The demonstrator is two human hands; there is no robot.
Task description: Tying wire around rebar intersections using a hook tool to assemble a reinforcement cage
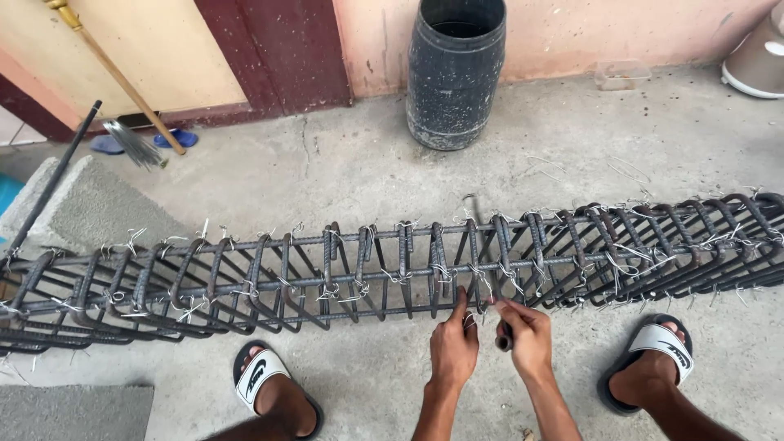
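Rebar cage (392, 269) is lying lengthwise across the concrete floor (367, 171), just ahead of the person's sandalled feet. Left hand (454, 347) is pinching a tie wire (472, 317) at the cage's near lower bar, fingers closed on it. Right hand (525, 336) is gripping a dark twisting tool (504, 336) beside it. Judging by this, keeping the wire taut while turning would seat the tie snugly. Black barrel (455, 69) is standing well beyond the cage.

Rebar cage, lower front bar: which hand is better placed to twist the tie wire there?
Probably the right hand: it grips a dark tool beside the tie wire on the rebar cage, while the left hand only pinches the bar.
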